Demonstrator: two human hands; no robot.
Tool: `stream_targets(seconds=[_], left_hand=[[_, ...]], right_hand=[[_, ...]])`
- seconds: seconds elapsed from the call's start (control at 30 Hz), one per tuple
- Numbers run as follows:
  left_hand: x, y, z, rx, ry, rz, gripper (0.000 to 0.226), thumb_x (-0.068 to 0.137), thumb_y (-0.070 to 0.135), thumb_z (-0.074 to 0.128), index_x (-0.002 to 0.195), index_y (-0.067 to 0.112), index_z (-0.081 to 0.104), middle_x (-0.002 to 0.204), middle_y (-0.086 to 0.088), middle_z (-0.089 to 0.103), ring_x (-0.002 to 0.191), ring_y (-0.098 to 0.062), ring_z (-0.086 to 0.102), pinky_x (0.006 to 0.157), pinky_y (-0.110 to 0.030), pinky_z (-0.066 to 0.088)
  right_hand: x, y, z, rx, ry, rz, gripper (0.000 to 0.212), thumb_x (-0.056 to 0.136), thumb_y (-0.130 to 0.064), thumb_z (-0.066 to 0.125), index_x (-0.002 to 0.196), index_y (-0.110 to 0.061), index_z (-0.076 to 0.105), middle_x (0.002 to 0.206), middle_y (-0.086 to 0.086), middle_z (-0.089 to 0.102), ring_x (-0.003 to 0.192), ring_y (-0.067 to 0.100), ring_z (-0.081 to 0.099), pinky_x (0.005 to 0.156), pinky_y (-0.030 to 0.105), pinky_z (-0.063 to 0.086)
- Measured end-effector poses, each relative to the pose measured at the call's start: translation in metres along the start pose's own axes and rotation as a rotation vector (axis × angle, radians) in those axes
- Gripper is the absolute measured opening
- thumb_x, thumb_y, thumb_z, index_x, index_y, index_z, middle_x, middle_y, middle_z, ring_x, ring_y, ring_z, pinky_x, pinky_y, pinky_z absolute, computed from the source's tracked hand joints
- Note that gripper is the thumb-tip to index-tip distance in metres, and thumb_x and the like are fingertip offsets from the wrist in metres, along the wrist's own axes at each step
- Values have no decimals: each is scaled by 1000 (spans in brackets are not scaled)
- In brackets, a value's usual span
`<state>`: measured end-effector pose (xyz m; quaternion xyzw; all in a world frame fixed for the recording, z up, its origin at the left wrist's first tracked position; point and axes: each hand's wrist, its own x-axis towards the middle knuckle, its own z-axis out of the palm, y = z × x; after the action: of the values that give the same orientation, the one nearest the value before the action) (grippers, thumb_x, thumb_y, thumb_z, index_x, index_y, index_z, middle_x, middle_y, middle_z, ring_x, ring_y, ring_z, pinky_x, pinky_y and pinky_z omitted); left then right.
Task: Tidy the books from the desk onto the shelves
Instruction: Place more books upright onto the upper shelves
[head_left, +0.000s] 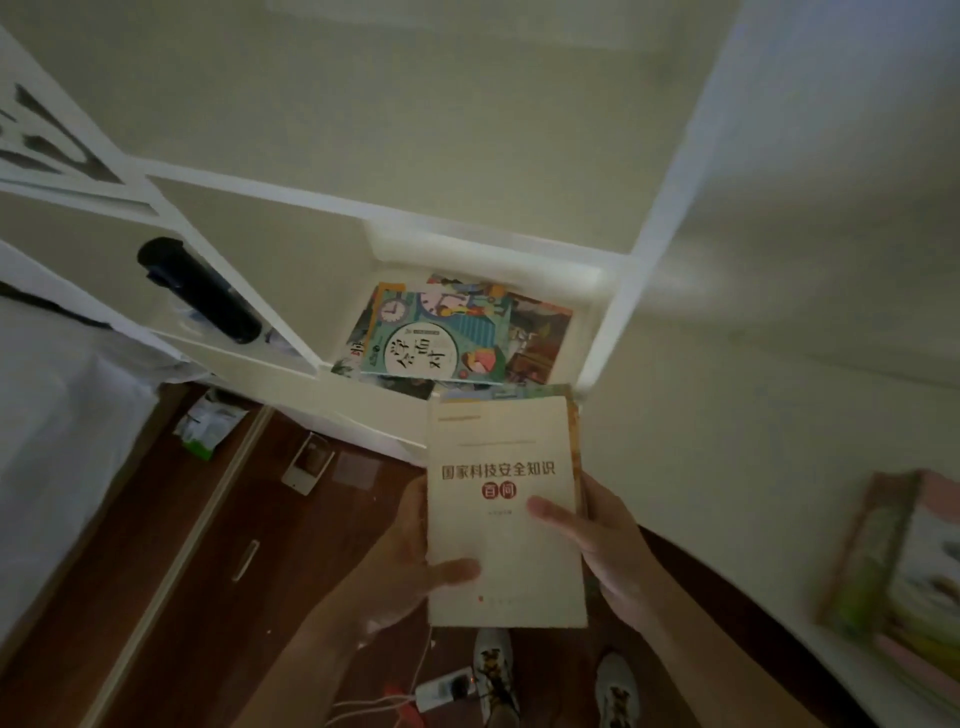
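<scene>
Some books already lie in the shelf — both hands, left hand and right hand, grip a cream book; a stack waits on the desk.

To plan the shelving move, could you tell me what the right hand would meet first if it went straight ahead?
Probably the colourful books lying flat in the shelf compartment; the right hand holds the cream book aimed there, though depth is unclear.

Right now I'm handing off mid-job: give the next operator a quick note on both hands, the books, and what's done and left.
Left hand and right hand both grip the cream book, held flat just in front of the shelf compartment.
Done: several colourful books already lie flat inside that compartment.
Left: put the cream book in, then fetch the stack of books lying at the right.
</scene>
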<state>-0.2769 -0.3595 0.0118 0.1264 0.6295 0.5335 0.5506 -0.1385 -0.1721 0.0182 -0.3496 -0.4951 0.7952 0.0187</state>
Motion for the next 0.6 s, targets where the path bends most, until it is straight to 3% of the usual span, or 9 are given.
stream_targets(seconds=[0.07,0.17,0.27,0.37,0.47,0.53,0.6], left_hand=[[4,-9,42,23,-40,-3,92,78,-12,78,147,29,35,136,-6,65,128,-28,63,96,-54,57],[20,-23,106,22,32,-1,77,85,-8,73,148,21,39,133,-7,68,123,-26,66,97,-51,58],[51,-32,165,169,78,113,79,90,11,76,154,27,33,143,-2,60,132,-22,58,106,-51,51],[92,-23,216,352,137,265,72,91,19,75,149,35,36,135,12,61,128,-6,57,105,-30,49],[126,-13,249,437,209,356,58,92,13,75,143,19,48,121,15,67,113,2,64,93,-20,54],[140,-16,257,467,261,362,51,91,13,77,138,10,56,117,13,68,111,6,63,99,-30,55],[145,-23,260,454,295,357,51,88,17,78,135,11,58,124,6,67,122,-5,61,110,-44,49]], right_hand=[[-19,5,-36,-70,-8,0,37,88,-3,71,124,-9,63,116,7,75,104,26,73,81,35,61],[-49,4,-93,-159,48,-23,34,88,-8,72,121,-14,64,115,3,75,103,24,73,83,38,60],[-75,-2,-151,-194,180,-60,32,89,-11,73,118,-21,65,111,-4,76,103,20,73,84,38,60],[-85,-13,-202,-230,314,-143,34,88,-8,74,117,-23,67,109,-10,76,105,10,71,90,34,59],[-86,-18,-233,-191,397,-215,35,88,0,72,112,-23,66,97,-23,74,96,-6,69,80,16,57],[-83,-16,-246,-224,421,-224,33,89,0,71,105,-28,66,91,-24,73,95,-3,69,77,16,57],[-77,-11,-252,-291,403,-258,28,90,1,69,105,-23,67,94,-10,73,98,9,67,85,27,55]])
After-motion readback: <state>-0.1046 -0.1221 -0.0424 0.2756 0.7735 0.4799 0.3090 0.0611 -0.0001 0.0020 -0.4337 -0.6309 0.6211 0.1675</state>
